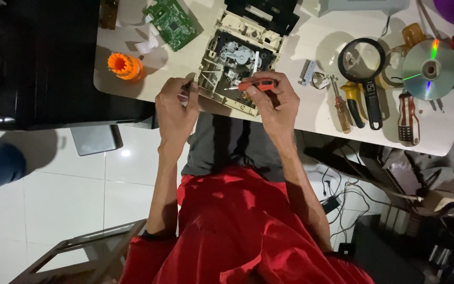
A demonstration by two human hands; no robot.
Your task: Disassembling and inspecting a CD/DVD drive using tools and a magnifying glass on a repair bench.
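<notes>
Broadly, we sit at a white table (311, 37) with our knees in red cloth below its near edge, and the biggest thing before us is the opened beige disc drive (236, 63), its cover off and its metal mechanism bare, lying near the table's front edge between our two hands. Behind it a black housing piece (269, 13) rests, and to the left lies a green circuit board (172, 17). Off to the right, well apart from the drive, we see a shiny disc (430, 69), a black magnifying glass (366, 68) and a few loose screwdrivers (342, 105); an orange toothed part (124, 66) stands to the left.

Our left hand (176, 105) is curled against the drive's left edge, fingers closed on the frame to steady it. Our right hand (275, 100) pinches a small red-handled screwdriver (253, 84), held nearly level with its tip pointing left into the mechanism.

We judge the step in hand to be loosening a fastener or prying a part inside the drive. The next move seems to call for a well-seated tip, light pressure and a firm brace from the left hand, since whatever the tip meets is too small for us to make out
</notes>
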